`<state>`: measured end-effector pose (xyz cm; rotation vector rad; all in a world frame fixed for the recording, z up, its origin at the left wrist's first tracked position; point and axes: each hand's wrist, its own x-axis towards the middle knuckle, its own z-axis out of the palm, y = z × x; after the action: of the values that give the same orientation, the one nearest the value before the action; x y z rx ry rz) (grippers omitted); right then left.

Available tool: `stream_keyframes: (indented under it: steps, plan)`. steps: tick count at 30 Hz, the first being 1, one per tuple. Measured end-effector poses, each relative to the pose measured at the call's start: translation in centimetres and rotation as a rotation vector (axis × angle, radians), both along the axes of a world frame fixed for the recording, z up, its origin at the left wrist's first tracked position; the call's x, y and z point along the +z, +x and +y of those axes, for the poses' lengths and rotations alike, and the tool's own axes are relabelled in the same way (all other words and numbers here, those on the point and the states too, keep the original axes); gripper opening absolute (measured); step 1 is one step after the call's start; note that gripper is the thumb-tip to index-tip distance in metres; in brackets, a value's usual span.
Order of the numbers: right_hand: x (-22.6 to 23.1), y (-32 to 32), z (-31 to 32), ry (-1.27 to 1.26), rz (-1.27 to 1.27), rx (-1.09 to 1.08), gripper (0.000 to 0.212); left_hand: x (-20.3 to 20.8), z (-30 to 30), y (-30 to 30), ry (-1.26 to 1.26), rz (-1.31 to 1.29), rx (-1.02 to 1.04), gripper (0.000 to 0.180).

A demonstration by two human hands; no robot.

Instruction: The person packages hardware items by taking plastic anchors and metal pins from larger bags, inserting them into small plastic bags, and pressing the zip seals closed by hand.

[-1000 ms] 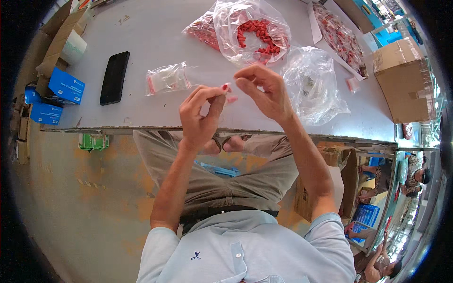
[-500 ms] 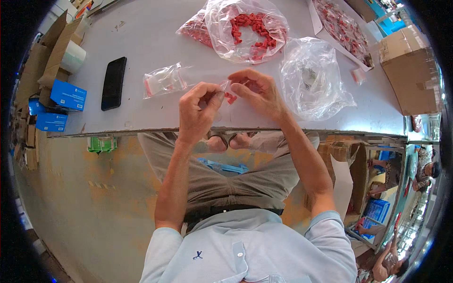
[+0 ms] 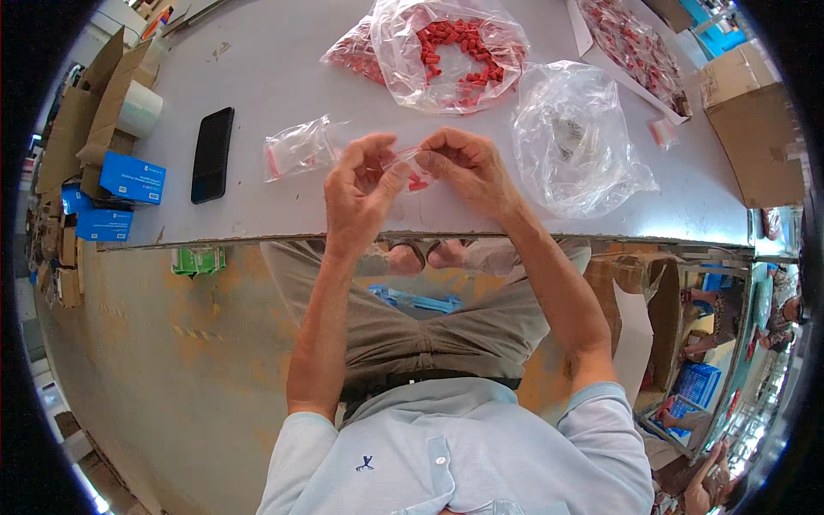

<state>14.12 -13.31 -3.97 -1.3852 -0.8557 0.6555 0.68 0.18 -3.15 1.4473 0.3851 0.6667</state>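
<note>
Right of white-printed blue boxes (image 3: 131, 178), hands (image 3: 356, 196) (image 3: 474, 176) pinch a small bag (image 3: 410, 156) with red pieces (image 3: 418, 182)

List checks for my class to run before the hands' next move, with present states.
1. Left hand and right hand both at the small clear plastic bag: ok.
2. Small red pieces visible between the hands: ok.
3. Small bag sealed: cannot tell, partly hidden.
4. Flat black rectangular phone clear of both hands: ok.
5. Crumpled clear plastic bag off the grey tabletop: not ok, lies right of the hands.
</note>
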Motion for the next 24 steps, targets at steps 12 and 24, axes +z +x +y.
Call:
stream_keyframes:
  steps: [12, 24]
  plan:
    - [-0.2, 0.0, -0.2, -0.008, -0.023, 0.037, 0.012, -0.5, 0.6, -0.3, 0.159, 0.095, -0.074, 0.007]
    - [-0.1, -0.4, -0.1, -0.059, -0.103, 0.043, 0.016, -0.5, 0.6, -0.7, 0.098, 0.094, -0.148, 0.004]
